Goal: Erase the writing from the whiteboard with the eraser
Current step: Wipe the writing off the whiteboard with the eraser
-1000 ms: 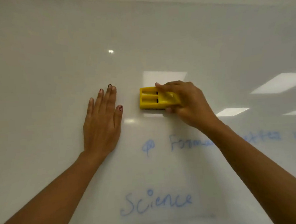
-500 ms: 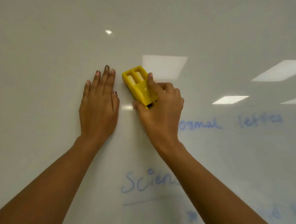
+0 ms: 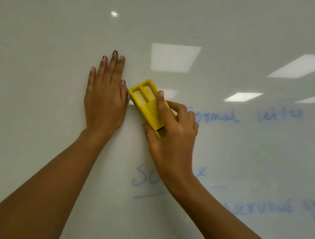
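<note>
A glossy whiteboard fills the view. My right hand grips a yellow eraser and presses it flat on the board, its slotted end pointing up-left. My left hand lies flat on the board with fingers together, just left of the eraser, thumb almost touching it. Faint blue writing runs to the right of my right hand. More blue writing, an underlined word, sits below and is partly hidden by my right forearm. A further blurred blue line lies lower right.
Ceiling lights reflect as bright rectangles on the upper right of the board. The board's left and top areas carry no writing.
My right hand has turned the eraser from sideways to pointing up-left, swept it left to my left hand, then down a little. The start of the upper line is hidden. The left hand stayed put.
</note>
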